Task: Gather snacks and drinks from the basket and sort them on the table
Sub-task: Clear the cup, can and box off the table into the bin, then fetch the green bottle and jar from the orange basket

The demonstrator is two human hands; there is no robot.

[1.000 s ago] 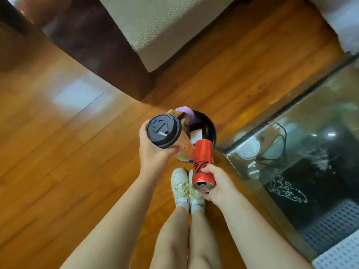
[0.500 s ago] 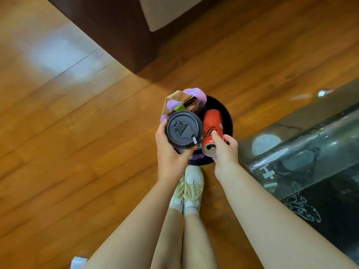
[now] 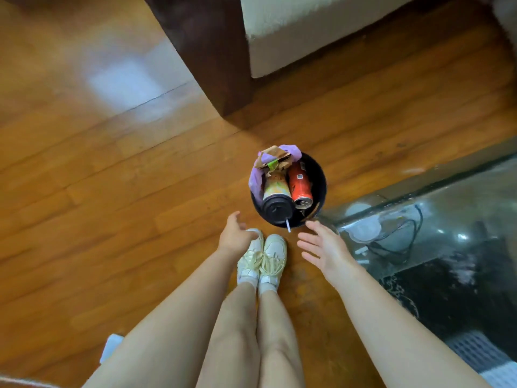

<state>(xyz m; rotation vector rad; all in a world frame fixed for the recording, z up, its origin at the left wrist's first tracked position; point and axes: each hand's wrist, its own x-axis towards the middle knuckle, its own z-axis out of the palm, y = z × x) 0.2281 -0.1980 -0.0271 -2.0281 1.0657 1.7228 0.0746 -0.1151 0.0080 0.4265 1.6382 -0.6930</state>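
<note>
A round black basket (image 3: 321,189) stands on the wooden floor just beyond my feet. Inside it lean a paper cup with a black lid (image 3: 277,208) and a white straw, a red drink can (image 3: 300,184), a crumpled brown paper wrapper (image 3: 275,158) and a purple bag (image 3: 256,179). My left hand (image 3: 234,235) hovers open near the basket's lower left, holding nothing. Open and apart from the rim, my right hand (image 3: 321,249) is at the basket's lower right, fingers spread.
A glass table (image 3: 436,217) with a cable and dark rug under it fills the right side. A dark wooden sofa base (image 3: 212,60) with a pale cushion (image 3: 307,32) stands beyond the basket. My pale sneakers (image 3: 263,257) sit below the basket. Wooden floor stretches left.
Both hands held the cup and the red can over the basket; now both items lie in the basket and the hands have let go and drawn back, open.
</note>
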